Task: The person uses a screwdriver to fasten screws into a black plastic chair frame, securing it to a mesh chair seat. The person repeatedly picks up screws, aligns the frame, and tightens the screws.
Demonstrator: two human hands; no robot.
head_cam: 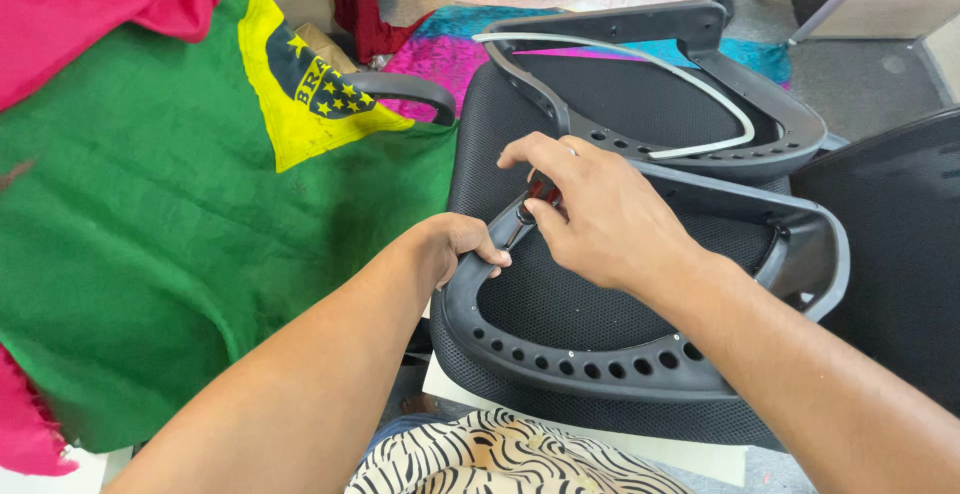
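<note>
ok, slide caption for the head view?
Left hand grips grey plastic frame; right hand holds screwdriver to it.

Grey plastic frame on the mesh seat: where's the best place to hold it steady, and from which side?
Grip the grey plastic frame at its left curved corner, coming from the left, where the left hand already wraps it. The rim there is narrow, open inside and overhangs the mesh seat, so fingers can curl around it. The right hand holds a screwdriver beside it.

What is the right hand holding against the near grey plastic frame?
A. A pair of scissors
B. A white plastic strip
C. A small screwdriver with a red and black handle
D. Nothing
C: the right hand pinches a small screwdriver with a red and black handle, tip down at the grey frame, which the left hand grips.
</note>
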